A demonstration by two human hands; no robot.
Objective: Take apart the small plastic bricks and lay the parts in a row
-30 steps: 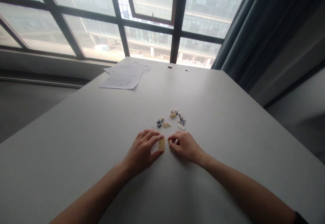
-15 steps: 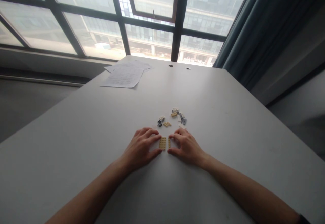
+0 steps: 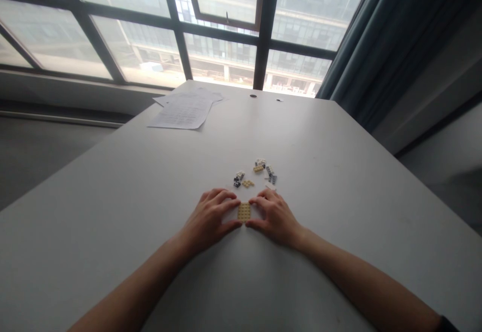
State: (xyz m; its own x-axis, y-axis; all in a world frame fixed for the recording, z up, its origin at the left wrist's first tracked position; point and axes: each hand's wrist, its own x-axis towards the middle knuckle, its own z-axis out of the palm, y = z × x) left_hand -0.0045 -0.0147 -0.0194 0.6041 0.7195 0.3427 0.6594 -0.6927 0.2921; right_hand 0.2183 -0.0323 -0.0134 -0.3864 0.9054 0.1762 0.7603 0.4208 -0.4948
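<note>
Two tan studded plates (image 3: 244,212) lie flat on the white table (image 3: 113,211), pushed edge to edge so they read as one block. My left hand (image 3: 211,220) grips their left side between forefinger and thumb. My right hand (image 3: 274,216) grips their right side the same way. Just beyond my fingers lies a small scatter of loose bricks (image 3: 256,174) in tan, grey, white and black.
Several printed paper sheets (image 3: 184,110) lie at the table's far left corner. Two small round holes (image 3: 253,96) sit near the far edge by the window. A dark curtain (image 3: 380,35) hangs at the right.
The narrow tan piece in my right hand has slid left against the wider tan plate held by my left hand; the gap between them has closed. Both hands stayed on the table.
</note>
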